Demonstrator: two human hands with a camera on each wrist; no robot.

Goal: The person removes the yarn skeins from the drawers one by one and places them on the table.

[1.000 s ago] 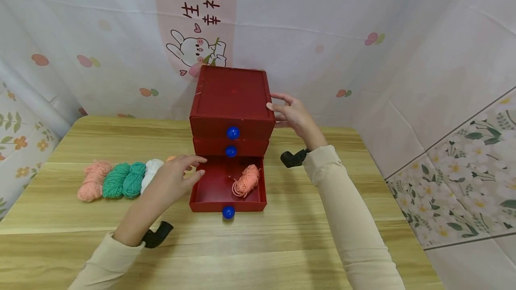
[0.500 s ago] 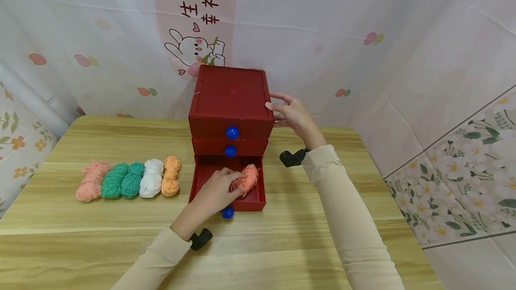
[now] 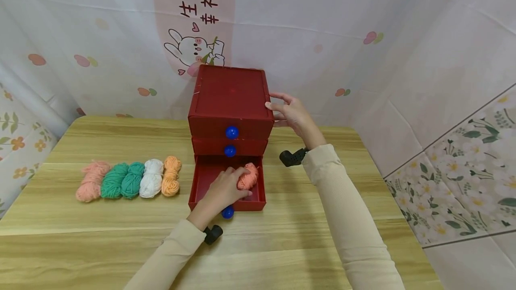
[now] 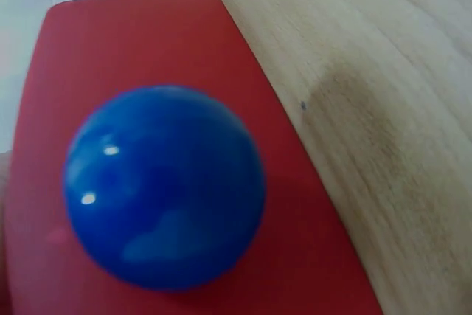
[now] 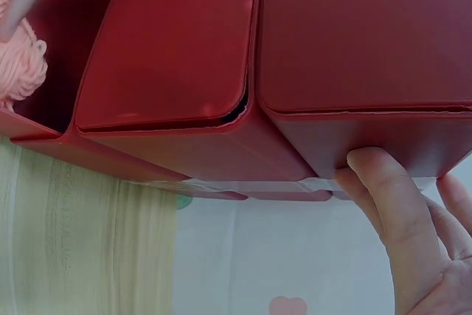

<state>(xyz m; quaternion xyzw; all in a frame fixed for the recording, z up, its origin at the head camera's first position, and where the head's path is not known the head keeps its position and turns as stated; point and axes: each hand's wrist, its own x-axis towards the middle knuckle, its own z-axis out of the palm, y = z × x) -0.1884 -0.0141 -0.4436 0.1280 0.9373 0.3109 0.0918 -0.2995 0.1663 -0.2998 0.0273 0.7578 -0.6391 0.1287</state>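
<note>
A coral skein of yarn (image 3: 249,177) lies in the pulled-out bottom drawer (image 3: 261,196) of a red drawer cabinet (image 3: 231,93). My left hand (image 3: 223,189) reaches over the drawer front and grips the skein, fingers on its left side and thumb near its lower end. In the left wrist view a blue round knob (image 4: 166,186) on the drawer front fills the middle. My right hand (image 3: 296,117) rests against the cabinet's right side near the top; the right wrist view shows its fingertips (image 5: 369,160) pressing the wall of the top tier.
Left of the cabinet, several yarn skeins lie in a row: coral (image 3: 94,181), green (image 3: 114,181), white (image 3: 152,178) and orange (image 3: 171,176). The two upper drawers, with blue knobs (image 3: 232,132), are closed. A patterned curtain (image 3: 314,48) hangs behind the wooden table (image 3: 101,240).
My left hand has moved right from beside the drawer into it and taken hold of the coral skein, which has shifted slightly. The right hand has stayed on the cabinet.
</note>
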